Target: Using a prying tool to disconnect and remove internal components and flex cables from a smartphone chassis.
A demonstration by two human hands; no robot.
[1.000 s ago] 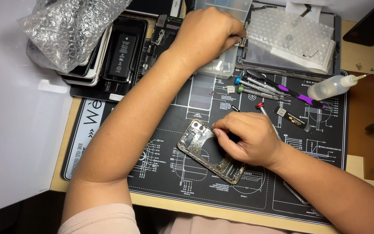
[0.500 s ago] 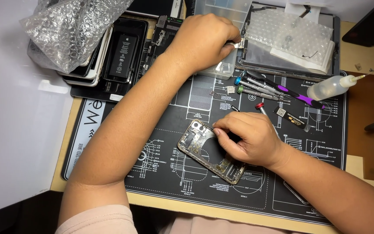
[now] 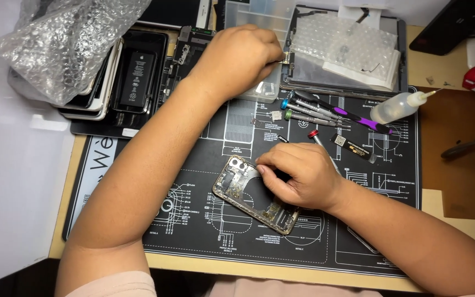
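An opened phone housing (image 3: 232,184) with a gold rim lies tilted on the black work mat (image 3: 193,231), its inner parts showing. My right hand (image 3: 300,176) rests over its right half, fingertips pinched together at the housing's upper edge. My left hand (image 3: 240,58) reaches across to a clear plastic parts box (image 3: 254,14) at the back. Its fingertips are closed on a small metal part (image 3: 285,61) at the box's right side. What lies under the right palm is hidden.
Several screwdrivers (image 3: 325,110) and a small squeeze bottle (image 3: 394,107) lie behind the right hand. A stack of phone parts and a battery (image 3: 136,77) sit back left under bubble wrap (image 3: 67,44). A tablet with bubble wrap (image 3: 347,44) lies at the back.
Both hands keep their places and grips; only the view has shifted slightly.
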